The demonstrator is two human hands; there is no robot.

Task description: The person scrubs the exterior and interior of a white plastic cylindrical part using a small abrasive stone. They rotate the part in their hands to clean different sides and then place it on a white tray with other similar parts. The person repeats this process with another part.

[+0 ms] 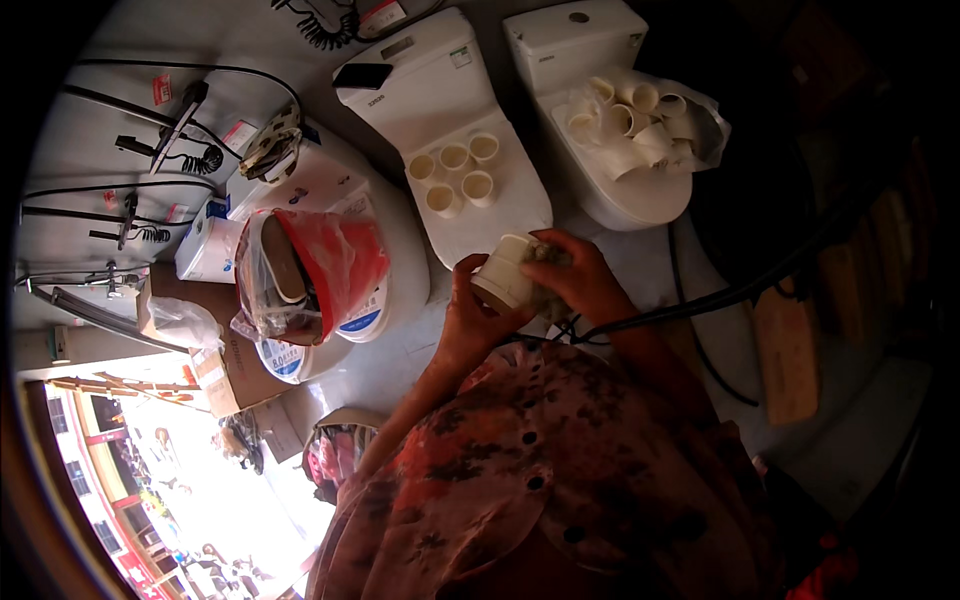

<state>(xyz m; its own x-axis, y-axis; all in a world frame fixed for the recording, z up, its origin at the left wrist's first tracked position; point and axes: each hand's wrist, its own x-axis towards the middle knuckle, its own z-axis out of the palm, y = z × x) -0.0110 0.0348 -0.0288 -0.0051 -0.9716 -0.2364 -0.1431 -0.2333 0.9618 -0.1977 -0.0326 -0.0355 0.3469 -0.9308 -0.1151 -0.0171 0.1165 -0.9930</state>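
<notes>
A cream-white plastic pipe fitting [504, 271] is tilted in front of my chest. My left hand [480, 304] grips it from the left, with the thumb and fingers around its wider end. Pressed against the fitting's right side is a grey-green wad [556, 294], perhaps a rag or scouring pad, pinched in my right hand [577, 270]. Beyond my hands, several similar fittings [454, 155] stand in two rows on the lid of a white toilet [487, 217]. A clear plastic bag [709, 139] full of more fittings lies on the toilet [649, 206] to the right.
A black phone [362, 76] rests on the middle toilet's tank. Left of it, a red and clear bag [341, 255] holding a shoe sits on another toilet [401, 255]. A black cable [697, 300] runs rightward from my chest. A cardboard box [247, 352] and bright doorway [202, 480] are lower left.
</notes>
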